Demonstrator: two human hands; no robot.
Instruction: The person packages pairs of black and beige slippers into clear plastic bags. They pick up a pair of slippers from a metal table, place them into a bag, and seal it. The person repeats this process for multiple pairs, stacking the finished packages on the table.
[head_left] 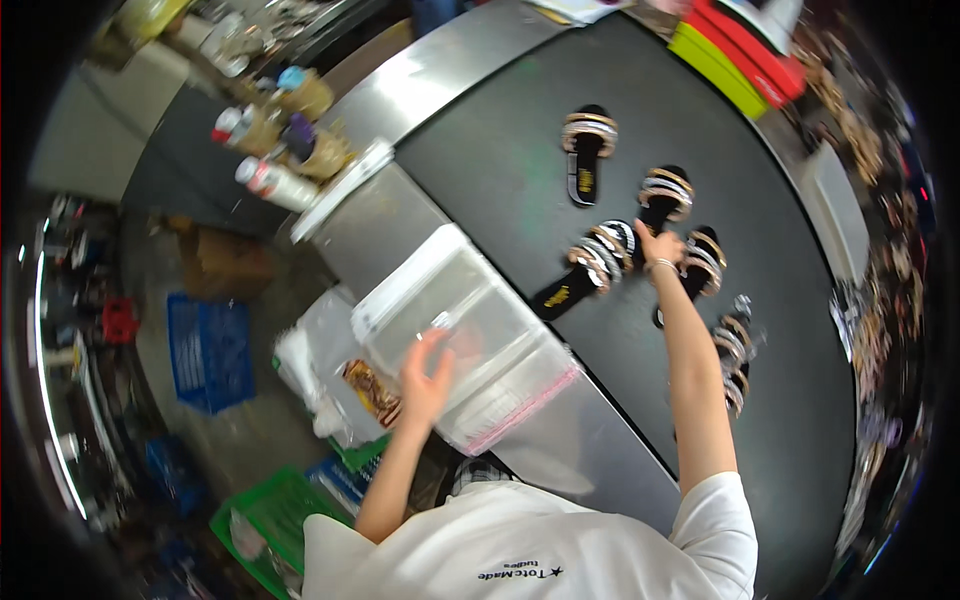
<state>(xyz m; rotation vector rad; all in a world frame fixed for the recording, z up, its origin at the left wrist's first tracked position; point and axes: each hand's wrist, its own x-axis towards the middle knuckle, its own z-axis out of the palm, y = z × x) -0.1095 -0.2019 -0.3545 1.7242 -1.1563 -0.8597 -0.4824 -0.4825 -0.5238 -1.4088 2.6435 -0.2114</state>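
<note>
Several black slide sandals with gold, silver and rose strap bands lie on a dark belt-like surface (520,130). At its middle, my right hand (660,246) is closed on the heel end of one sandal (666,190). Just left of that hand lies another sandal (598,262), tilted; to its right is a further sandal (704,260), partly behind my wrist. A lone sandal (590,150) sits farther off. My left hand (428,375), slightly blurred, has its fingers apart and holds nothing visible. It hovers by clear plastic bags (500,325), one with a pink strip.
More sandals (735,345) lie beyond my right forearm. White bottles (275,183) and brown containers stand at the far left of the metal ledge (610,420). A blue crate (210,350) and a green crate (255,520) are on the floor; red and lime boxes (725,60) sit far right.
</note>
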